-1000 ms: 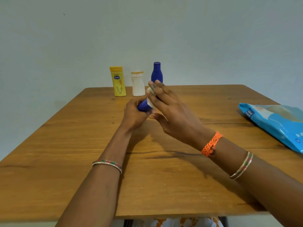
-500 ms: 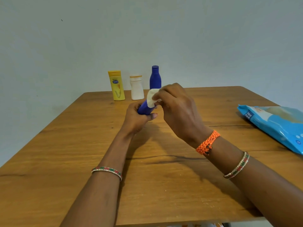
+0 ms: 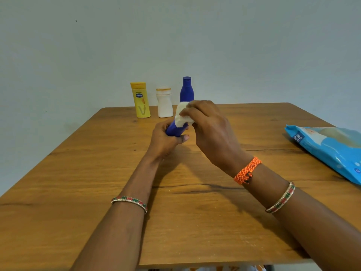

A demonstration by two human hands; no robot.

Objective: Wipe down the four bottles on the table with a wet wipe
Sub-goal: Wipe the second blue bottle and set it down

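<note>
So, head cam: my left hand (image 3: 166, 138) grips a blue bottle (image 3: 175, 130) round its lower body, fingers curled on it, thumb tip showing underneath. Bottle's tilted, top end pointing up & away from me, held above the counter (image 3: 88, 173), not touching it. My right hand (image 3: 211, 130) pinches a white wet wipe (image 3: 181, 115) w/ fingers bent over it, wipe wrapped on the bottle's upper end; can't tell how much of the cap it covers, hand hides that part.

At the far edge of the counter, 3 more bottles stand upright in a row: yellow bottle (image 3: 141, 99) on the left, white bottle (image 3: 164, 102) w/ an orange ring near its top in the middle, 2nd blue bottle (image 3: 187, 89) on the right, its base hidden behind my right hand. They're near each other but apart.

Right side of counter: blue wipes pack (image 3: 328, 147) lying flat, partly cut off by frame edge, well apart from both hands.

Wrists: beaded bangle (image 3: 130, 202) on left arm; orange woven band (image 3: 247, 170) plus another bangle (image 3: 281, 198) on right arm. Plain pale wall (image 3: 175, 36) behind.
</note>
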